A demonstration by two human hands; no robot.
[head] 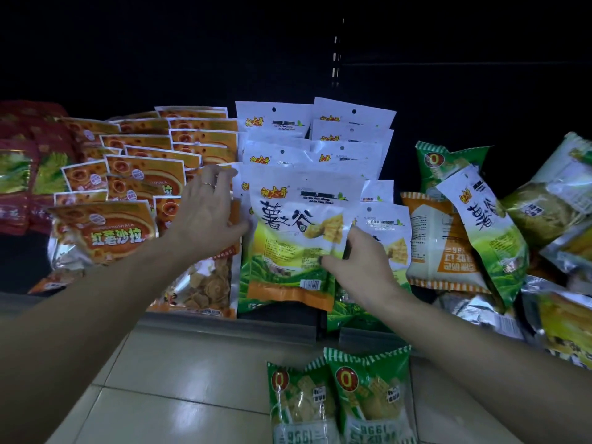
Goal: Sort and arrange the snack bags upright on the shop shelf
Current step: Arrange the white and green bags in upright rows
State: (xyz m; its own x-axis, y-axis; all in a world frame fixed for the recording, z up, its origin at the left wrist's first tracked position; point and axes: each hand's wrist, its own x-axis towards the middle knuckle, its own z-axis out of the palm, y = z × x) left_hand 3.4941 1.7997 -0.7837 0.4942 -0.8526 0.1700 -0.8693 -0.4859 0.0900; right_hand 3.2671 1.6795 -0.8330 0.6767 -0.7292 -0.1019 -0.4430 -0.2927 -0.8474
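At shelf front edge, my right hand (pixel 355 264) pinches the front white-green snack bag (pixel 288 238); my left hand (pixel 208 213), fingers straight, presses its left side.

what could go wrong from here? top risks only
1. The right hand pinches only the front white-green bag at its edge; it may slip or twist as it is seated.
2. The left hand presses the orange bags aside; once it lets go they may lean back into the gap.
3. The loose pile on the right leans toward the row and could slide onto it, or off the shelf toward the two green bags below.
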